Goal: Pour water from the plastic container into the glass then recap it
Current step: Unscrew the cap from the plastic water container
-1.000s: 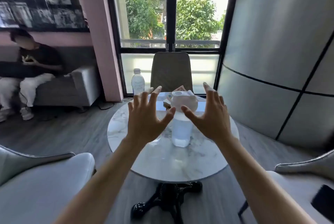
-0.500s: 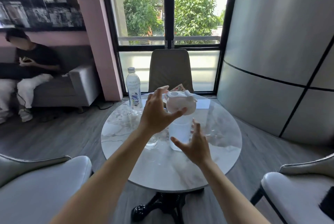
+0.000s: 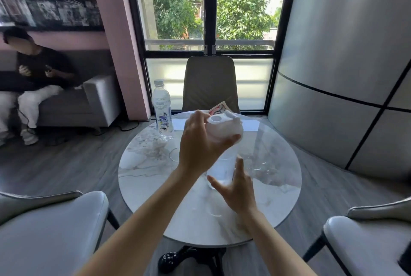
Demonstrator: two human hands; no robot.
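Observation:
A clear plastic container (image 3: 222,166) with a domed white lid (image 3: 224,131) stands upright on the round marble table (image 3: 278,186). My left hand (image 3: 198,148) reaches over from the left and grips the lid, thumb below its rim. Lower down, my right hand (image 3: 238,193) is open, thumb and forefinger spread around the container's lower body; whether it touches is unclear. The glass (image 3: 174,155) stands left of the container, mostly hidden behind my left hand, with only part of its rim showing.
A capped water bottle (image 3: 162,111) stands at the table's far left, and a colourful packet (image 3: 219,107) lies behind the lid. A brown chair (image 3: 210,82) faces me; grey chairs (image 3: 51,231) (image 3: 367,242) flank the near edge. A person (image 3: 37,75) sits on a sofa at left.
Both hands were spread open above the container. My left hand has closed on the lid, and my right hand has dropped to the container's lower body.

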